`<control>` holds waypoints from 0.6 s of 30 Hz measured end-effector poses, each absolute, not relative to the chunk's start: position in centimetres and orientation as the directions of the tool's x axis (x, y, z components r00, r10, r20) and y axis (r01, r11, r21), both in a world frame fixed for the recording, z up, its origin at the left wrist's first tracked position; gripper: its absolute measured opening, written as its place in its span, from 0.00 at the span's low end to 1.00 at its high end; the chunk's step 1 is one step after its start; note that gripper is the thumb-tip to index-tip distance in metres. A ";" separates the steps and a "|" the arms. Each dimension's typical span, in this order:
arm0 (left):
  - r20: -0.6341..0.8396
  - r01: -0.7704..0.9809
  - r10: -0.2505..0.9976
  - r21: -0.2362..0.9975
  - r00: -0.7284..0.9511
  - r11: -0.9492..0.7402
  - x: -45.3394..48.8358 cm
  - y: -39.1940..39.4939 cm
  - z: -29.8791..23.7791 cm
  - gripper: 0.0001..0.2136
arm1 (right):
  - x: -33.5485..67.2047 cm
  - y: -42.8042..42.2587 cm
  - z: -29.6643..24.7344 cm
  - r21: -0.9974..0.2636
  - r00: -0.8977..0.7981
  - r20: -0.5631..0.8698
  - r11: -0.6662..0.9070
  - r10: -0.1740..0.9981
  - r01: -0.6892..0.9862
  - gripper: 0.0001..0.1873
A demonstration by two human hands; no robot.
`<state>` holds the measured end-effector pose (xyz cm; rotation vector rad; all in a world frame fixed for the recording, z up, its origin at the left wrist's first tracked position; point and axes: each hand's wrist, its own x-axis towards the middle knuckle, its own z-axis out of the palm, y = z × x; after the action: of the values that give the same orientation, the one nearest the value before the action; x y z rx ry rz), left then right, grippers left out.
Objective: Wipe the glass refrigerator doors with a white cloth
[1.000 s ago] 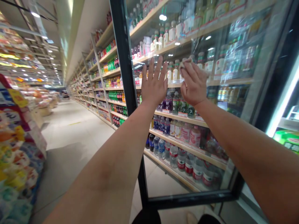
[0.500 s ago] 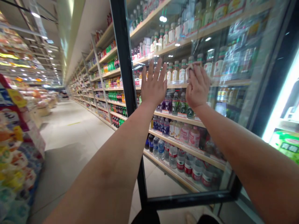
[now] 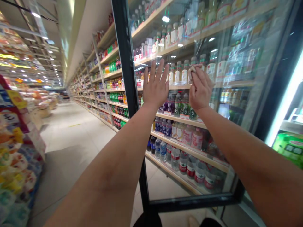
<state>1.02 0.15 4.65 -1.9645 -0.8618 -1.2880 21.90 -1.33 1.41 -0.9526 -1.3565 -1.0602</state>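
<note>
Since a second ago the right hand [image 3: 200, 90] has shifted slightly rightward on the glass door [image 3: 236, 132]; the left hand [image 3: 155, 85] is unchanged. The right fingers are curled over a small pale cloth [image 3: 192, 68], pressing it to the pane at upper centre. The left palm lies flat on the glass, fingers spread, holding nothing, just beside the black door frame [image 3: 125, 63]. Drink bottles [image 3: 182, 160] are shelved behind the glass.

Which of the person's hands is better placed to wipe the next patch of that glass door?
Probably the right hand: it grips a crumpled cloth pressed against the glass door. The left hand lies flat and spread open on the glass, holding nothing.
</note>
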 end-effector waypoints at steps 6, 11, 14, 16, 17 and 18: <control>0.918 0.799 0.221 -0.145 0.328 -0.584 0.9 -0.1 4.7 0.42 | 20.9 -2.9 0.7 0.415 -0.480 0.863 0.322 0.157 0.851 0.32; 0.924 0.801 0.184 -0.177 0.336 -0.571 0.9 0.5 4.7 0.46 | 22.4 -1.7 3.1 0.471 -0.536 0.837 0.348 0.114 0.810 0.28; 0.932 0.791 0.152 -0.183 0.329 -0.584 1.0 0.9 4.7 0.45 | 24.0 0.3 6.5 0.217 -0.220 0.975 0.300 -0.025 0.929 0.29; 0.934 0.793 0.147 -0.187 0.327 -0.580 1.0 1.0 4.7 0.47 | 24.3 1.1 8.0 -0.031 0.058 0.995 0.276 -0.087 0.961 0.30; 0.933 0.800 0.154 -0.185 0.325 -0.570 1.0 1.0 4.7 0.47 | 24.0 1.2 8.2 -0.106 0.137 0.986 0.264 -0.100 0.959 0.30; 0.932 0.808 0.165 -0.180 0.322 -0.561 1.0 0.9 4.7 0.48 | 23.6 1.1 7.9 -0.120 0.147 0.985 0.252 -0.095 0.960 0.30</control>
<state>1.01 0.91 4.73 -1.9346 -0.8563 -1.2553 23.56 1.14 7.93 -1.0082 -1.1368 -0.9825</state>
